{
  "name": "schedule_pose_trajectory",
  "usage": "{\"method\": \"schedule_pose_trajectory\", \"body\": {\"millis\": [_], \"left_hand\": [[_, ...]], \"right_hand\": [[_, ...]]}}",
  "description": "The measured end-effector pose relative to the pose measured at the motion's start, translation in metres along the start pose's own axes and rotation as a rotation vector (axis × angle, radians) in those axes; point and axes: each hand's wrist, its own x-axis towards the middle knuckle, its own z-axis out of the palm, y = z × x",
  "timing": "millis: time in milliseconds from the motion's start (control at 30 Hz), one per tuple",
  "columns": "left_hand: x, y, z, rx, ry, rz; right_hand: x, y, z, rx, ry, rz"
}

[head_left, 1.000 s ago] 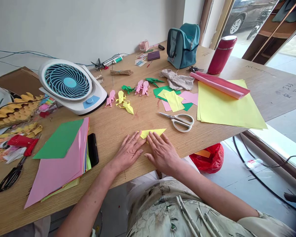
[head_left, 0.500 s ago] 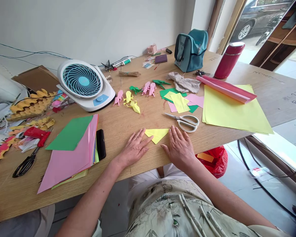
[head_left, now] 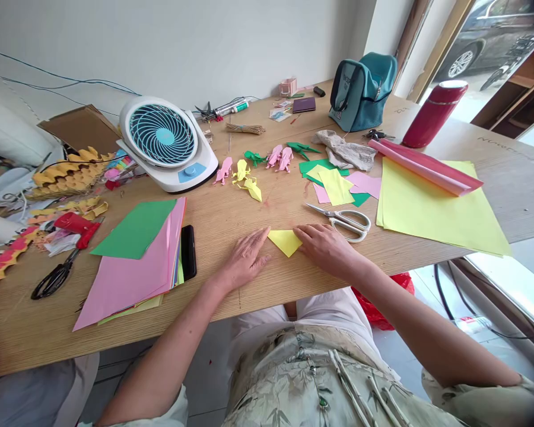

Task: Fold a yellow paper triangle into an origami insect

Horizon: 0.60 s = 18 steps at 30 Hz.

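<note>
A small folded yellow paper (head_left: 285, 241) lies flat on the wooden table near its front edge, its point toward my body. My left hand (head_left: 244, 258) rests at its left corner, thumb apart from the fingers. On the other side, my right hand (head_left: 324, 246) lies palm down with its fingers over the paper's right part, so that corner is hidden. White-handled scissors (head_left: 350, 223) lie just beyond my right hand. Farther back are several folded paper figures in pink, yellow (head_left: 251, 188) and green, and cut paper pieces (head_left: 336, 186) beside them.
A fan (head_left: 167, 142) stands at the back left. Coloured sheets (head_left: 129, 281) and a black phone (head_left: 188, 252) lie left. Large yellow sheets (head_left: 436, 216), a red bottle (head_left: 435, 114) and a teal bag (head_left: 362, 92) are right. Another person's arm shows at the far left edge.
My right hand has turned inward, and its fingers now cover more of the yellow paper's right side. My left hand has shifted slightly off the paper's face to its corner. The view has shifted a little.
</note>
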Motion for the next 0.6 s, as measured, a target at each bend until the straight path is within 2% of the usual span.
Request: {"method": "schedule_pose_trajectory", "body": {"millis": [100,233,433,600], "left_hand": [[0.011,-0.004,-0.002,-0.127,0.112,-0.027],[0.033,-0.009,-0.004,-0.431,0.241,-0.079],[0.061,-0.022,-0.003,-0.651,0.317,-0.132],[0.058,-0.024,-0.005,-0.830,0.365,-0.153]], "right_hand": [[0.002,0.007,-0.002,0.025,0.018,-0.021],[0.005,0.013,-0.002,0.106,0.103,0.034],[0.024,0.021,-0.004,0.369,0.278,0.194],[0.043,0.027,-0.009,0.670,0.243,0.224]]}}
